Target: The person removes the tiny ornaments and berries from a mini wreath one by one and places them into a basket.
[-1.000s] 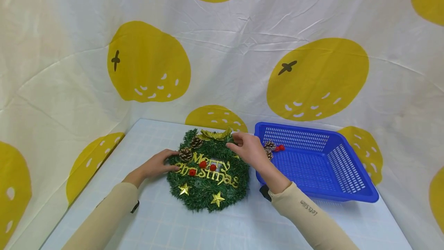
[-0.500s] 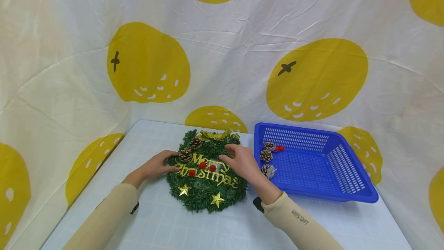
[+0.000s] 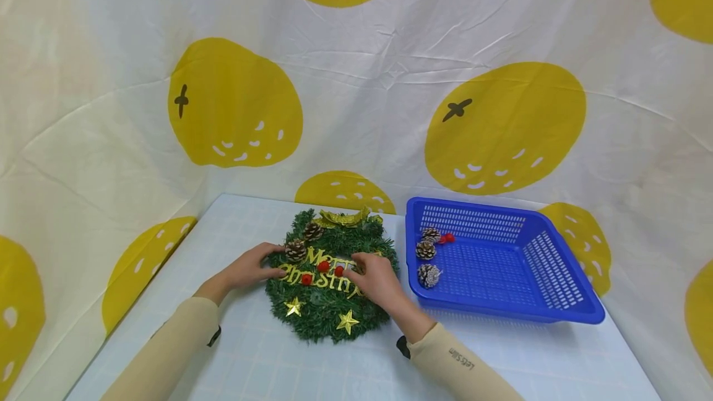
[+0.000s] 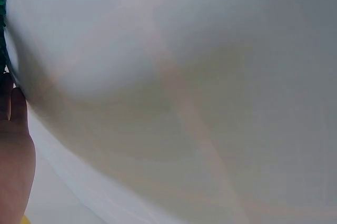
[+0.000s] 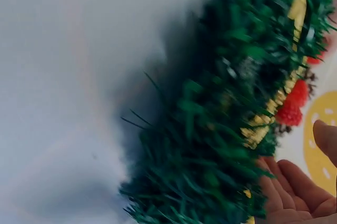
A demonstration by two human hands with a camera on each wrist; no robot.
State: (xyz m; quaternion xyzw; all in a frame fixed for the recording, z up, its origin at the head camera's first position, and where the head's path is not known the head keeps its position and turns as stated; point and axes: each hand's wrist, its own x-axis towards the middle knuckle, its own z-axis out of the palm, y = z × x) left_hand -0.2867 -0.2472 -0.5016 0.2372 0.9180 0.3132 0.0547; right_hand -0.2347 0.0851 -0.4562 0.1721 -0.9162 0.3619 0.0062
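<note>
A round green tinsel wreath [image 3: 312, 317] lies on the table. It bears a gold "Merry Christmas" sign [image 3: 320, 281], red berries [image 3: 324, 267], two pinecones [image 3: 296, 250], two gold stars [image 3: 348, 322] and a gold bow [image 3: 340, 219] at the top. My left hand [image 3: 247, 267] rests against the wreath's left edge, thumb and fingers spread apart. In the left wrist view its fingers [image 4: 19, 109] look fairly straight beside the green edge. My right hand [image 3: 377, 280] is over the sign's right part, hiding some letters. The right wrist view shows its thumb [image 5: 326, 137] apart from the fingers, nothing between them.
A blue plastic basket [image 3: 507, 312] stands right of the wreath, with three pinecones [image 3: 428, 275] and red berries along its left side. A white curtain [image 3: 356, 110] with yellow fruit prints hangs behind the pale checked table [image 3: 278, 370].
My right hand has come down and left from the wreath's upper right to over the sign, uncovering the basket's pinecones. My left hand has stayed at the wreath's left edge.
</note>
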